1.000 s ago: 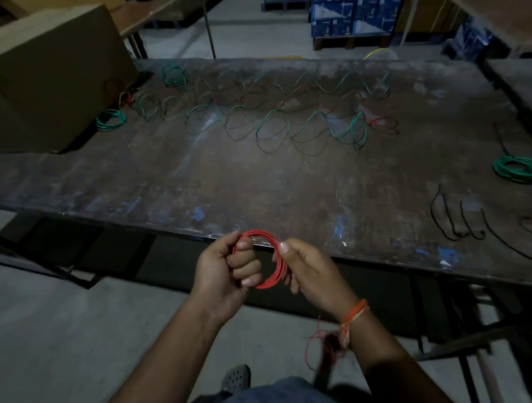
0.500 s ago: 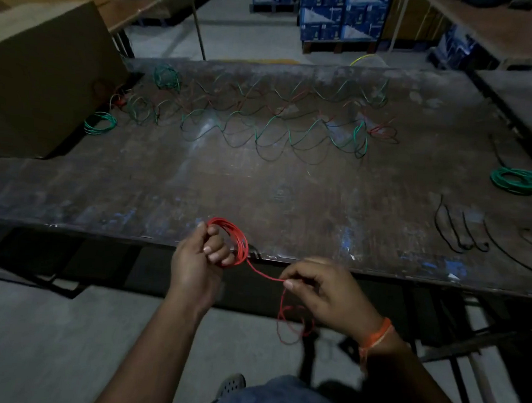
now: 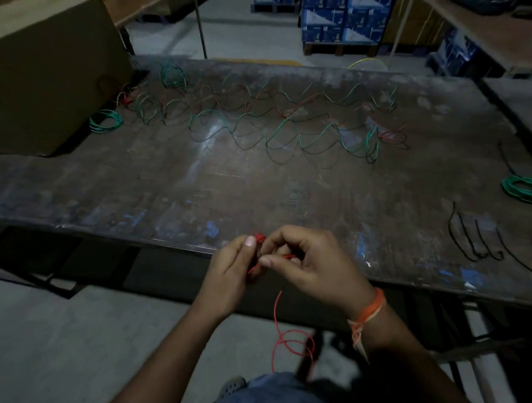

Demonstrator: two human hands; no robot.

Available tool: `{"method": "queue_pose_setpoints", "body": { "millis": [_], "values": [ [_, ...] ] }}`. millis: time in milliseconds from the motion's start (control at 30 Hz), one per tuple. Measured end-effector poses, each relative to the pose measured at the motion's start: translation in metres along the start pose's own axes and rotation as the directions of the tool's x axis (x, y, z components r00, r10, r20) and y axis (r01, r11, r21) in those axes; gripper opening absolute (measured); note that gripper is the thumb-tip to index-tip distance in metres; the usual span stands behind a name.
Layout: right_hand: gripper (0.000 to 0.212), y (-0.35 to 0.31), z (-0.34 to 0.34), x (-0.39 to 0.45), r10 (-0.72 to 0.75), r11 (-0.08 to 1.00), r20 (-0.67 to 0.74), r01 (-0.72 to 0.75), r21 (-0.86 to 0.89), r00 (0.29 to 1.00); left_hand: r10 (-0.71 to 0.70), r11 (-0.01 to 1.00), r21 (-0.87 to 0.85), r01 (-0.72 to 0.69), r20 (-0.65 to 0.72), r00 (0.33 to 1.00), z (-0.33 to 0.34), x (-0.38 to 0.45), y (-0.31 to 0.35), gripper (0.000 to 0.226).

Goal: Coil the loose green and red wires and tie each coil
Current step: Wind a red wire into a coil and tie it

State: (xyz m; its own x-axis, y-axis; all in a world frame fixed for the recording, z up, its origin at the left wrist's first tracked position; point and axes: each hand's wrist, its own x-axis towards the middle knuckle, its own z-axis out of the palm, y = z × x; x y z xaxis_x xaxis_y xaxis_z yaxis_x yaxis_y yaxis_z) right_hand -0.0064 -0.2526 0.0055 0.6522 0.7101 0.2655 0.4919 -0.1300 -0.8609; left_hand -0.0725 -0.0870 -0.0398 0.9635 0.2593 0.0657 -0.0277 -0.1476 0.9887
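A small red wire coil (image 3: 258, 239) is held at the near table edge, mostly hidden between my hands. My left hand (image 3: 233, 270) grips the coil with the thumb up. My right hand (image 3: 309, 262) pinches the red wire right beside it. The loose red wire tail (image 3: 283, 334) hangs below my hands in loops. Loose green and red wires (image 3: 264, 119) lie in wavy lines across the far half of the table. One green coil (image 3: 528, 188) lies at the right edge and another green coil (image 3: 105, 121) at the left by the box.
The dark worn table (image 3: 196, 190) stretches wide in front. A large cardboard box (image 3: 44, 69) stands on its left end. Several short black ties (image 3: 476, 238) lie at the near right. Blue cartons (image 3: 331, 10) are stacked on the floor behind.
My right hand came back up from the lower right to the coil and now pinches wire beside my left hand. The hanging red tail dropped lower. The view shifted closer to the table.
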Motion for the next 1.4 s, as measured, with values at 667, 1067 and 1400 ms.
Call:
{"method": "queue_pose_setpoints", "body": {
  "millis": [667, 1067, 1400],
  "values": [
    [0.053, 0.027, 0.044, 0.016, 0.258, 0.966, -0.248, -0.247, 0.074, 0.934, -0.131, 0.694, -0.675, 0.252, 0.226, 0.965, -0.008, -0.005, 0.015, 0.035],
    [0.056, 0.028, 0.055, 0.008, 0.301, 0.952, -0.383, -0.252, 0.174, 0.873, -0.224, 0.646, -0.654, 0.394, 0.332, 0.916, -0.011, -0.005, 0.025, 0.028],
    [0.052, 0.029, 0.053, 0.001, 0.195, 0.973, -0.347, -0.225, -0.049, 0.917, -0.321, 0.44, -0.733, 0.519, 0.412, 0.853, -0.007, -0.005, 0.017, 0.042]
  ]
}}
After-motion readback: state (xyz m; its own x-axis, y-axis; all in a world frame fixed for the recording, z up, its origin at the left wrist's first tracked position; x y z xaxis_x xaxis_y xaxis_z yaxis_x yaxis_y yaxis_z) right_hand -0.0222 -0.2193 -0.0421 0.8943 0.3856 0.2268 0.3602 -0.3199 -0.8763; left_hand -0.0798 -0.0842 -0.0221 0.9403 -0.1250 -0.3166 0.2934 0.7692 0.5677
